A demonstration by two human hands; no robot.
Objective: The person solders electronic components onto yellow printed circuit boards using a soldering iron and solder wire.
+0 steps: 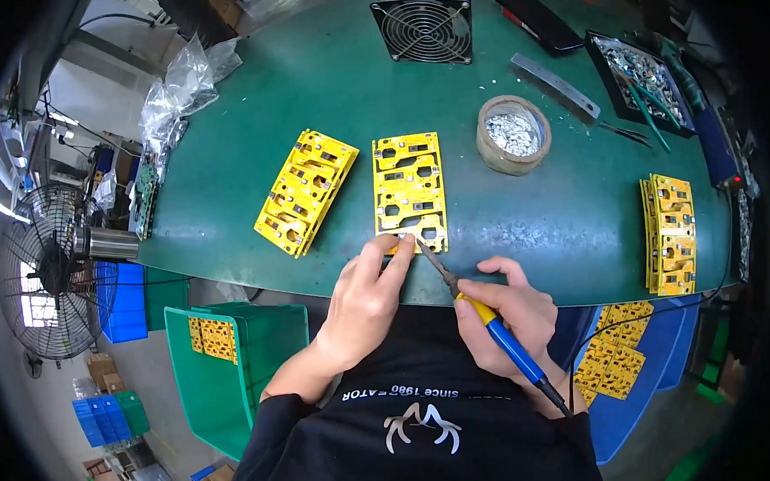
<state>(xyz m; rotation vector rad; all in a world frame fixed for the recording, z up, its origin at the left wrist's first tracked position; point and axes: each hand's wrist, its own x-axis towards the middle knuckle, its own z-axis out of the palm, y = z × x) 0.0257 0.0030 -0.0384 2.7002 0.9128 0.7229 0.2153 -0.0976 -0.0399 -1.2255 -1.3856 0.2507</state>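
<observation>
A yellow circuit board panel (pixel 409 182) with black cut-outs and small components lies in front of me on the green table. My left hand (pixel 369 295) presses its fingertips together at the panel's near edge; whether they pinch some small part there is hidden. In my right hand (pixel 509 317) is a soldering iron (pixel 502 334) with a blue and yellow handle, held like a pen. Its tip reaches the near edge of the panel, close to my left fingertips. Left of this panel lies a stack of similar yellow panels (pixel 306 193), turned at an angle.
A roll of tape (pixel 513 135) holding silvery bits stands beyond the panel. A fan (pixel 424 26) is at the back, a tray of parts (pixel 641 80) back right. More panels (pixel 669 235) stand at the right edge. Green (pixel 206 387) and blue (pixel 625 410) bins flank me below.
</observation>
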